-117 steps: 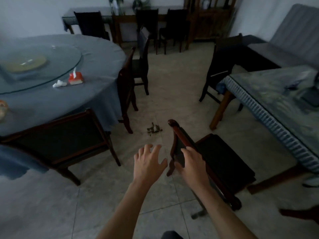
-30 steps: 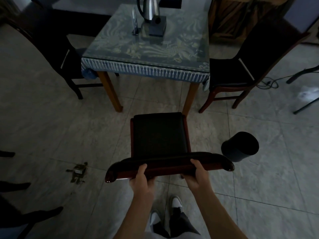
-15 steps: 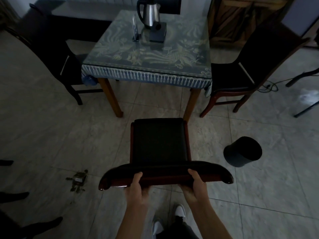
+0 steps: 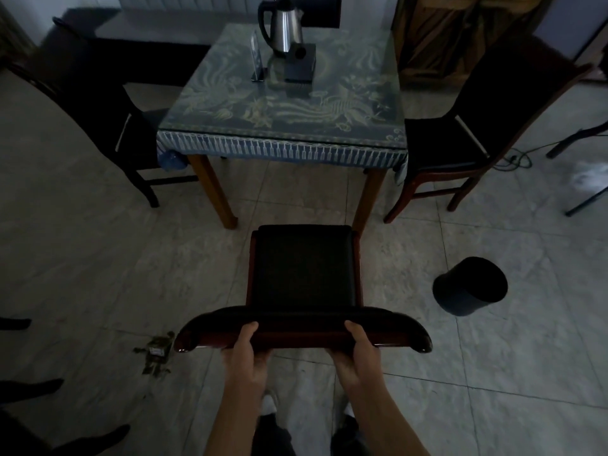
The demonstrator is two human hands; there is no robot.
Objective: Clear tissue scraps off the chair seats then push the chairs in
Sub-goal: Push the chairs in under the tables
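The chair [image 4: 304,284] stands on the tiled floor just short of the near edge of the tabletop [image 4: 286,103], its seat facing the gap between the two near table legs; no tissue scrap is visible on the dark seat. The push-in step appears to be in hand. Hazard one: the seat's right front corner lies close to the table leg [image 4: 368,199] on that side, so a push that drifts right is likely to strike the leg and jolt the tabletop. A kettle [image 4: 284,28] and a small upright stand sit toward the far side of the tabletop and could rock under such a jolt. Hazard two: a black bin [image 4: 470,286] stands on the floor to the right of the chair, near enough that a swing of the backrest could clip it. Hazard three: a patch of debris [image 4: 156,352] lies on the floor to the left of the chair, just beside the backrest end, and could be trodden on. The left hand [image 4: 245,350] grips the top rail of the backrest left of centre, fingers curled under the rail and thumb on top. The right hand [image 4: 357,348] grips the same rail right of centre in the same manner.
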